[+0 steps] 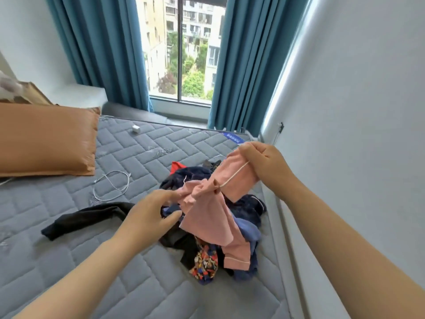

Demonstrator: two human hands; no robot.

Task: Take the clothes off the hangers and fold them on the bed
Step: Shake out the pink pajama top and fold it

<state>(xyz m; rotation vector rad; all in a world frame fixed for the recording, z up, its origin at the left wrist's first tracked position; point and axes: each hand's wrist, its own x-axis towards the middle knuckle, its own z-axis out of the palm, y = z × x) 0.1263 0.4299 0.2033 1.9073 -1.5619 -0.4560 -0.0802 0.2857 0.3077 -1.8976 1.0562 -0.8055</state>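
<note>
We look down on a grey quilted bed [138, 261] with a pile of clothes [250, 206] heaped near its right edge, and we place everything else by that pile. A pink garment [207, 226] with thin white piping is lifted off the top of the pile. Its lower end trails down over the dark blue and black clothes.

Above and to the right of the pile, the right hand [262, 162] grips the garment's upper edge, fingers curled tightly round the fabric. Just left of the pile, the left hand [151, 212] is spread, thumb well apart from the fingers. Its blurred fingertips are up against the bunched middle of the pink cloth without closing on it.

A bright patterned cloth [205, 261] pokes out at the near side of the pile and a scrap of red cloth [177, 166] at the far side. A black garment [87, 217] lies flat to the left of the pile. Beyond it is a coiled white cable [112, 185], and further left an orange pillow [46, 139]. Behind the pile, teal curtains [103, 49] frame a window [184, 54].
</note>
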